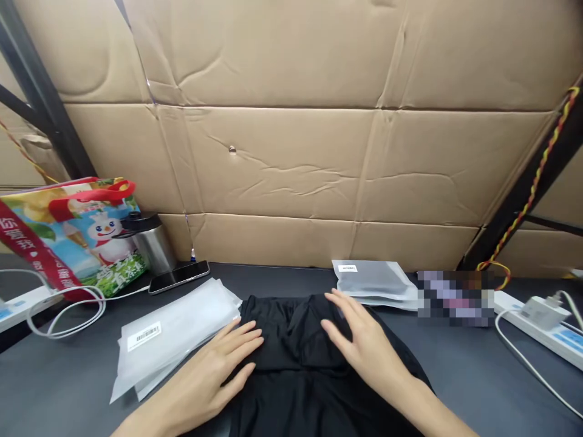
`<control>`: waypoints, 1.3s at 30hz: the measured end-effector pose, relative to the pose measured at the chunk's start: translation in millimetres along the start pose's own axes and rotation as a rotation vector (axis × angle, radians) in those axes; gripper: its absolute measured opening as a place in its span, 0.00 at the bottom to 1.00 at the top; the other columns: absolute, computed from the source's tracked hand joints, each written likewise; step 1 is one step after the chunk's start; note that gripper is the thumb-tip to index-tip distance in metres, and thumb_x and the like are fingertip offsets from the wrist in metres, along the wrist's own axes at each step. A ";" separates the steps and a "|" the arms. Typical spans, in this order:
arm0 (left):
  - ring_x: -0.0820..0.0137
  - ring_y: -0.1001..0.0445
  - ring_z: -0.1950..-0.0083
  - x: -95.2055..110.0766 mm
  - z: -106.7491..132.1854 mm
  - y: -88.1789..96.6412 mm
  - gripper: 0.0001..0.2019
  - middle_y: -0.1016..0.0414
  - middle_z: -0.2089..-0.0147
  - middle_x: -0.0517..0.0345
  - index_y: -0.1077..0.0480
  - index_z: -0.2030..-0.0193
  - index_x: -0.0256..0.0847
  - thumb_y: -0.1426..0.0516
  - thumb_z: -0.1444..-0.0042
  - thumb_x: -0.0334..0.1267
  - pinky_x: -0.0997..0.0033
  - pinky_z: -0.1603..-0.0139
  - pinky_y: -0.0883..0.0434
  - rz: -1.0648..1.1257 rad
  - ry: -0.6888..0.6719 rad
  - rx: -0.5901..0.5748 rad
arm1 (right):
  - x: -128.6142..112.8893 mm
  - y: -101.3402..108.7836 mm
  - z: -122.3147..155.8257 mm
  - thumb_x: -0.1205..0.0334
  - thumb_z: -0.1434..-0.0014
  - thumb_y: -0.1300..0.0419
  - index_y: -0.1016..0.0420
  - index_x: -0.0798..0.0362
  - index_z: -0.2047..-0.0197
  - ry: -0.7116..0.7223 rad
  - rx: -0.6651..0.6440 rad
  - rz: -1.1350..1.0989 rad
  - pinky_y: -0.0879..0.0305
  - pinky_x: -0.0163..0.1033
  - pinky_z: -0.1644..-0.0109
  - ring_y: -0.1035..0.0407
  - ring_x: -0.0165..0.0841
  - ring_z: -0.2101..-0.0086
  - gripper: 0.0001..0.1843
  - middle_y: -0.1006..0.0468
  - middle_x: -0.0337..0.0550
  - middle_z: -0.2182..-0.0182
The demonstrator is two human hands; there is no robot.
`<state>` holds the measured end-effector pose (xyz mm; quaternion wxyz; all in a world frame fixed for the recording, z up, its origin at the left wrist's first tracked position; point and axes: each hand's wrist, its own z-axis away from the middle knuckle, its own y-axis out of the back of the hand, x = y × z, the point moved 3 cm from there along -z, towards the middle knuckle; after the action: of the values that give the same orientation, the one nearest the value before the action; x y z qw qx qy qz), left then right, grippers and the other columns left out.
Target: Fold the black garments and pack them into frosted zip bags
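a black garment with a gathered top lies on the dark table, between the left hand and right hand. both have fingers loosely spread over its edges, grasping nothing; barcode-labelled translucent bags lie beside the left.

Dark tabletop — beneath a black garment, frosted packets, phone, steel flask, printed bag, white power strips.

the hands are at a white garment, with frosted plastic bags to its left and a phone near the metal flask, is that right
The garment is black, not white, as the head view shows. The left hand and right hand are at it, the bags to its left, the phone near the flask.
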<state>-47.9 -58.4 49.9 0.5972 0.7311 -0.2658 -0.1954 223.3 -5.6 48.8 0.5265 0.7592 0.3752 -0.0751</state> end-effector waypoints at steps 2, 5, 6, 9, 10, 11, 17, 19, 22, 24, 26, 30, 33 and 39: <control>0.63 0.46 0.33 2.5 -9.9 2.0 0.22 0.42 0.34 0.61 0.47 0.33 0.49 0.53 0.33 0.37 0.52 0.34 0.45 0.024 0.012 0.005 | -18.7 -19.2 3.1 0.51 0.44 0.41 0.43 0.49 0.36 0.115 -0.118 0.048 0.46 0.49 0.37 0.49 0.42 0.38 0.34 0.43 0.47 0.36; 0.65 0.49 0.31 -2.7 -23.8 -4.7 0.23 0.47 0.31 0.62 0.53 0.31 0.50 0.56 0.31 0.38 0.53 0.33 0.48 0.049 0.034 -0.004 | -33.5 -44.9 4.3 0.57 0.48 0.36 0.40 0.51 0.37 0.180 -0.220 0.118 0.44 0.51 0.38 0.46 0.46 0.39 0.35 0.39 0.50 0.39; 0.65 0.50 0.31 -6.1 -27.2 -9.3 0.23 0.48 0.31 0.61 0.54 0.31 0.50 0.56 0.31 0.39 0.53 0.33 0.49 0.047 0.032 -0.012 | -33.8 -48.9 3.0 0.60 0.46 0.37 0.36 0.52 0.40 0.174 -0.216 0.120 0.42 0.51 0.40 0.43 0.46 0.41 0.30 0.35 0.51 0.41; 0.61 0.54 0.31 -16.2 -32.2 -24.3 0.24 0.51 0.30 0.59 0.57 0.31 0.50 0.55 0.31 0.42 0.50 0.33 0.50 0.007 0.022 -0.012 | -25.5 -41.4 -4.7 0.64 0.41 0.43 0.26 0.52 0.51 0.123 -0.140 -0.025 0.36 0.45 0.45 0.32 0.41 0.49 0.15 0.25 0.48 0.50; 0.60 0.55 0.30 -18.8 -32.3 -28.5 0.25 0.52 0.30 0.59 0.58 0.30 0.50 0.55 0.31 0.42 0.49 0.33 0.50 -0.010 0.027 -0.010 | -20.5 -33.1 -7.4 0.63 0.39 0.45 0.25 0.51 0.54 0.091 -0.107 -0.102 0.33 0.43 0.48 0.29 0.39 0.53 0.12 0.22 0.45 0.54; 0.58 0.55 0.30 -20.9 -31.8 -31.9 0.25 0.53 0.30 0.58 0.59 0.30 0.49 0.55 0.31 0.43 0.47 0.33 0.50 -0.025 0.035 -0.012 | -14.3 -22.6 -9.6 0.61 0.38 0.47 0.25 0.50 0.56 0.048 -0.070 -0.171 0.32 0.40 0.52 0.27 0.37 0.57 0.11 0.21 0.43 0.58; 0.57 0.56 0.30 -27.4 -22.1 -36.4 0.28 0.55 0.29 0.58 0.63 0.30 0.49 0.55 0.32 0.44 0.46 0.33 0.51 -0.074 0.044 -0.018 | 46.0 41.8 8.6 0.53 0.41 0.49 0.29 0.48 0.60 -0.280 0.130 -0.088 0.31 0.38 0.63 0.26 0.39 0.64 0.12 0.20 0.40 0.66; 0.58 0.55 0.30 -30.0 -18.6 -34.6 0.28 0.55 0.30 0.59 0.63 0.30 0.50 0.54 0.32 0.44 0.48 0.33 0.51 -0.074 0.038 -0.020 | 68.5 51.5 23.4 0.53 0.44 0.48 0.31 0.46 0.60 -0.344 0.130 0.039 0.31 0.39 0.65 0.26 0.40 0.65 0.11 0.21 0.40 0.67; 0.58 0.53 0.31 -33.3 -16.6 -30.0 0.28 0.53 0.30 0.61 0.61 0.30 0.52 0.53 0.33 0.44 0.49 0.33 0.51 -0.054 0.032 -0.007 | 86.8 57.2 37.3 0.52 0.44 0.47 0.34 0.46 0.56 -0.322 0.151 0.161 0.30 0.43 0.60 0.27 0.41 0.60 0.14 0.22 0.43 0.60; 0.59 0.52 0.31 -34.6 -18.2 -27.1 0.27 0.51 0.30 0.61 0.60 0.30 0.52 0.53 0.33 0.43 0.49 0.33 0.51 -0.041 0.036 0.008 | 82.8 57.8 35.3 0.53 0.42 0.49 0.36 0.47 0.49 -0.213 0.192 0.210 0.33 0.47 0.50 0.31 0.42 0.51 0.18 0.26 0.46 0.52; 0.59 0.53 0.31 -35.4 -21.2 -25.8 0.27 0.51 0.30 0.61 0.60 0.30 0.52 0.53 0.32 0.43 0.49 0.33 0.52 -0.040 0.048 0.005 | 68.5 53.7 25.6 0.55 0.38 0.51 0.38 0.47 0.44 -0.051 0.167 0.249 0.41 0.50 0.41 0.41 0.42 0.42 0.20 0.32 0.46 0.44; 0.58 0.54 0.31 -35.7 -24.0 -28.3 0.28 0.54 0.30 0.60 0.62 0.30 0.53 0.54 0.32 0.45 0.46 0.33 0.53 -0.057 0.045 -0.053 | 40.4 29.5 10.2 0.61 0.35 0.52 0.41 0.42 0.38 0.270 -0.093 0.279 0.55 0.55 0.34 0.54 0.40 0.36 0.23 0.39 0.37 0.38; 0.57 0.55 0.30 -36.4 -20.7 -30.2 0.28 0.56 0.29 0.61 0.64 0.30 0.53 0.54 0.32 0.46 0.44 0.34 0.53 -0.062 0.050 -0.082 | 40.2 14.3 16.5 0.61 0.35 0.52 0.43 0.47 0.36 0.317 -0.207 0.264 0.52 0.53 0.34 0.49 0.39 0.38 0.24 0.38 0.40 0.39; 0.57 0.54 0.31 -37.2 -17.8 -31.4 0.28 0.56 0.30 0.62 0.63 0.30 0.54 0.54 0.33 0.47 0.46 0.34 0.51 -0.069 0.056 -0.064 | 49.3 21.4 10.7 0.56 0.35 0.51 0.34 0.46 0.41 0.193 -0.144 0.216 0.42 0.52 0.39 0.36 0.41 0.45 0.20 0.28 0.42 0.46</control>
<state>-61.4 -17.0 21.7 0.6203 0.7256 -0.2174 -0.2037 275.0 5.9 35.0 0.5461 0.7591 0.3446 0.0823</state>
